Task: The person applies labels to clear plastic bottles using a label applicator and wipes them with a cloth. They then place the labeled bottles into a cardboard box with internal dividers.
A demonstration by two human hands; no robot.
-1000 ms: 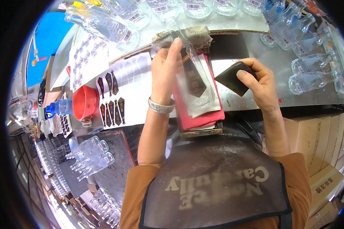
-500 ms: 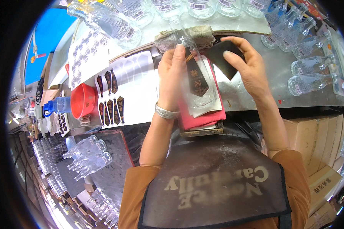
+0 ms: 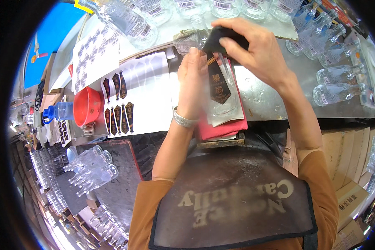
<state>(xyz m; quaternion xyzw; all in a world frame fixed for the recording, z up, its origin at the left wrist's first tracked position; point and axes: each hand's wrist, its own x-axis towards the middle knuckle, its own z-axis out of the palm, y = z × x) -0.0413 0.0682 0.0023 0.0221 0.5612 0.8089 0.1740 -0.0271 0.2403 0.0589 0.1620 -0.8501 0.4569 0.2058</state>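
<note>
Left hand point(image 3: 192, 81) steadies a clear glass bottle bearing a dark shield-shaped label point(image 3: 219, 85), lying on a red cloth pad point(image 3: 223, 127). Right hand point(image 3: 254, 46), closed around a black pad point(image 3: 221, 36), has moved from the bottle's right side up to its neck since a second ago.

Right hand point(image 3: 254, 50) with dark cloth point(image 3: 223, 35) moved left, now over bottle point(image 3: 221, 89) top, apparently touching left hand point(image 3: 193, 77).

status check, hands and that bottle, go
Left hand steadying clear bottle on red pad. Right hand pressing dark cloth at its top. Nothing blocking.
</note>
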